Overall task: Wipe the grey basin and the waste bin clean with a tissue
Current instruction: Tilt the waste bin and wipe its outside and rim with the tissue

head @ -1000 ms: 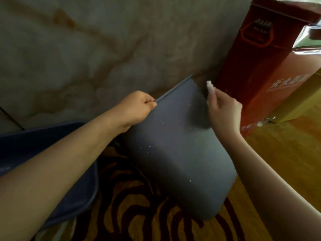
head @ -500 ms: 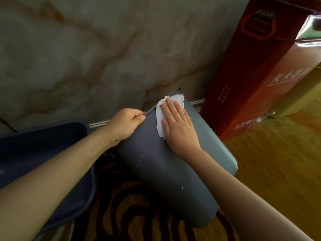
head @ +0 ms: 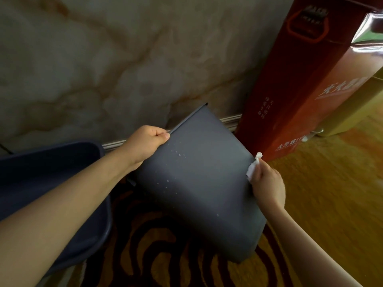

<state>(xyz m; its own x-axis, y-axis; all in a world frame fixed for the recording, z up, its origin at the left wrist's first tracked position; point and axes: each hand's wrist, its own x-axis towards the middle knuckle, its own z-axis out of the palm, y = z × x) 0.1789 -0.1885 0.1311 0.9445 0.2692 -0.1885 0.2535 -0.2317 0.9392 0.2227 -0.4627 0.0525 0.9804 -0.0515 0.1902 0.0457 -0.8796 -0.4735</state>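
On the dark swirl-patterned rug (head: 165, 251), the dark grey plastic waste bin (head: 199, 179) is tipped over at a slant, its open rim toward the marbled stone wall (head: 103, 65). The left hand (head: 145, 145) pinches that rim closed-fingered; the right hand (head: 267, 183) presses a crumpled white tissue (head: 253, 167) against the bin's right edge. White specks dot the bin's side. The grey plastic basin (head: 62, 162) lies just left, a tall red cardboard box (head: 300, 90) stands right.
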